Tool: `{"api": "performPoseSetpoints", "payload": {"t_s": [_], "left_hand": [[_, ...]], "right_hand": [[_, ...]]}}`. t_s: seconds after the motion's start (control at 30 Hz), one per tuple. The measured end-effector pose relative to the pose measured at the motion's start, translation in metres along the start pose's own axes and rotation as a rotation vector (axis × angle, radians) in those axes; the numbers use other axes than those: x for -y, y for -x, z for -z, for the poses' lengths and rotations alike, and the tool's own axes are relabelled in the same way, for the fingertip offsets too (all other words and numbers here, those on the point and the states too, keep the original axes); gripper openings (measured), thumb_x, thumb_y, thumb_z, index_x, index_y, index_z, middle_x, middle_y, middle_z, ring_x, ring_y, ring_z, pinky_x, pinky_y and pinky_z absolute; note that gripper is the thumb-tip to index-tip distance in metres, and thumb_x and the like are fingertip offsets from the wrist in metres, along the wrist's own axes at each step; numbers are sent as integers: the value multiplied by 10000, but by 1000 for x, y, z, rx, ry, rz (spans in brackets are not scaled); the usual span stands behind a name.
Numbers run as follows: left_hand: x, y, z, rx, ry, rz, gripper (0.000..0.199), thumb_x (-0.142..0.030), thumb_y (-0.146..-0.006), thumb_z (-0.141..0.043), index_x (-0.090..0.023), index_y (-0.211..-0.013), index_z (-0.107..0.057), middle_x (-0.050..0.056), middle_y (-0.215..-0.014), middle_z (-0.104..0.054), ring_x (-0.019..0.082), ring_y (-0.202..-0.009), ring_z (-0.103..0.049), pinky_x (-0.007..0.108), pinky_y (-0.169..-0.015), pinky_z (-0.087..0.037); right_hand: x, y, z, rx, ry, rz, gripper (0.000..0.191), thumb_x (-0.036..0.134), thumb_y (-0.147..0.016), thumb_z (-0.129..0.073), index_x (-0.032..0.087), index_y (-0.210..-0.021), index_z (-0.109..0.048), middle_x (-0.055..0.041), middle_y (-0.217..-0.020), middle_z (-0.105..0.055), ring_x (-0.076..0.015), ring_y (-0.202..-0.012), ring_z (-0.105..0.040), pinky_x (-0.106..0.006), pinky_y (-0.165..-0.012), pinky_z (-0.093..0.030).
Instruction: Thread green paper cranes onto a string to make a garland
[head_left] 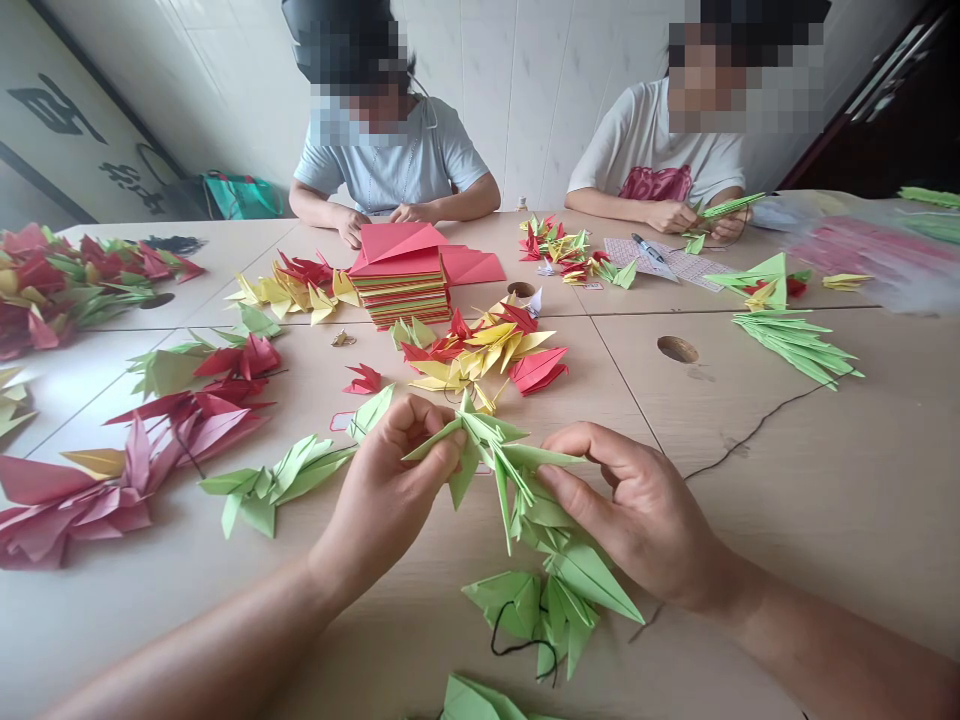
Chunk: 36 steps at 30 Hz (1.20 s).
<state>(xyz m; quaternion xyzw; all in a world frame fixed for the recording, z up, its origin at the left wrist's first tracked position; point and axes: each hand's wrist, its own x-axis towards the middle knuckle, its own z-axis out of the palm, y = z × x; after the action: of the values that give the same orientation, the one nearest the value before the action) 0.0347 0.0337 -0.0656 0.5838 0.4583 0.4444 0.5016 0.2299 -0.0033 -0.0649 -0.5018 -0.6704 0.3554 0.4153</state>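
**Green strand [592, 575] pinched between two bare hands**

The strand, a chain of crisp, matte paper folds with sharp points and flat, pleated wings, hangs over the near middle of the table [825, 480]. The left hand [397, 475] nips its upper end between thumb and curled forefinger. The right hand [637, 505] has thumb and forefinger closed on the tip of one slim wing, the other fingers tucked in behind. At the lower end of the strand, a soft black thread [516, 648] loops loosely over the paper.

Beside the left hand lies a second green chain [281, 475], and further left a spread of broad, petal-like pink folds [139, 480]. Beyond the hands, red and yellow folds [487, 350] lie in a spiky heap before a squared stack [401, 275] of red, yellow and green sheets. On the right, narrow green folds [799, 345] overlap like a fan, near a round hole [677, 349] in the smooth, pale tabletop. A clear, crinkled bag [862, 250] sits at the far right. Across the table, two people [394, 155] are seated; the one on the right holds a green bunch [731, 206].
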Motion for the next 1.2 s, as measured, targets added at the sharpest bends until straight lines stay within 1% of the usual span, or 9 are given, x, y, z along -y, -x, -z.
{"api": "performPoseSetpoints", "payload": {"t_s": [0.2,0.4,0.57,0.63,0.73,0.8,0.9,1.03,1.2], "left_hand": [[-1,-1,1,-34,-108,-27,253,-146,-878,-560,-212,-680,-415,-51,-628,-539,94,-579,-494,202,-515,-391],[0,-1,2,-60,-120,-6,241,-165,-874,-562,-217,-692,-412,-49,-636,-529,93,-556,-491,206,-504,-393],[1,-3,1,-88,-31,-15,247,-161,-849,-589,-206,-703,-395,-22,-898,-560,64,-584,-540,199,-507,-423],[0,-2,1,-81,-7,-16,244,-156,-850,-590,-202,-706,-399,-22,-936,-546,54,-587,-542,195,-516,-434],[0,-1,1,-50,5,-23,236,-151,-866,-582,-201,-707,-415,-33,-873,-544,59,-601,-552,191,-538,-449],[-1,0,1,-25,12,-37,226,-150,-878,-573,-200,-712,-429,-38,-835,-546,62,-610,-556,191,-562,-462],[-3,2,-1,21,19,-51,224,-143,-882,-572,-198,-713,-436,-43,-798,-538,62,-615,-552,186,-580,-473],[-4,5,-5,86,47,-41,198,-123,-870,-574,-204,-741,-447,-36,-851,-532,71,-653,-575,190,-587,-497],[-4,12,-10,138,-6,-100,167,-104,-857,-566,-213,-775,-468,-26,-915,-525,81,-665,-594,216,-603,-528]], "right_hand": [[0,1,1,-58,53,71,79,199,-881,-549,206,-810,-582,8,-741,-621,-131,-680,-569,-235,-620,-460],[-2,3,1,-69,3,103,64,198,-891,-545,218,-832,-558,2,-764,-616,-147,-690,-577,-262,-604,-458],[-3,5,0,-85,-55,222,93,141,-873,-549,230,-853,-534,7,-803,-605,-143,-718,-587,-265,-622,-472],[-2,5,0,-56,-69,268,126,105,-863,-546,230,-874,-539,5,-830,-614,-139,-751,-600,-265,-666,-489],[-1,4,2,58,-70,312,119,107,-843,-561,217,-890,-562,-18,-884,-642,-154,-837,-619,-284,-762,-501],[0,3,4,139,-104,281,17,205,-867,-581,208,-884,-586,-35,-905,-652,-173,-876,-621,-297,-798,-496],[-2,3,4,144,-177,144,174,373,-934,-541,215,-882,-592,-33,-905,-641,-173,-886,-613,-280,-776,-493],[-5,2,2,69,-141,-25,127,352,-922,-603,233,-948,-566,4,-901,-614,-128,-847,-582,-218,-749,-478],[-3,0,-1,188,-139,-98,168,375,-955,-550,220,-899,-585,25,-820,-597,-111,-747,-531,-206,-682,-446]]}}
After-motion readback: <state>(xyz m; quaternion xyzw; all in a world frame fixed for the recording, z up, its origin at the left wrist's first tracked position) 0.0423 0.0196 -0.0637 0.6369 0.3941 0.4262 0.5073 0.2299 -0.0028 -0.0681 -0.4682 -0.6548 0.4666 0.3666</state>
